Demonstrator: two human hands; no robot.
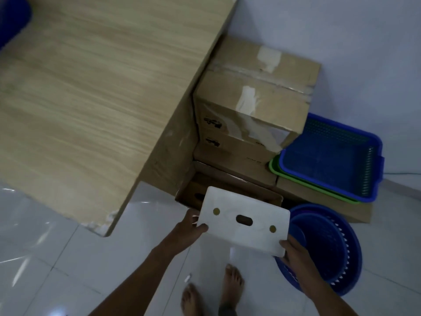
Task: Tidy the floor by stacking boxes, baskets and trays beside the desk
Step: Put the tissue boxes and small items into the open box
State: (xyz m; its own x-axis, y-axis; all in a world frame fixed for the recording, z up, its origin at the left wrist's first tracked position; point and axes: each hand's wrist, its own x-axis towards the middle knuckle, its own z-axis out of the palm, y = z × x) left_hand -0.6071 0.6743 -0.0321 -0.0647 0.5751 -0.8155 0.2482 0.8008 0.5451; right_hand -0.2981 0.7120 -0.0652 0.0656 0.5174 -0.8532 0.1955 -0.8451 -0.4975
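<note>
White and flat-sided, the box (pixel 243 221) hangs above the floor just in front of the desk (pixel 91 87), its handle slot facing the camera. The left hand (pixel 190 226) pinches its left edge, thumb curled over the face, and the right hand (pixel 296 254) clasps the lower right corner, likely to keep it level for lowering. Beside the desk rise the cardboard boxes (pixel 252 106); past them, nested trays (pixel 328 156) and a round blue basket (pixel 330 254).
</note>
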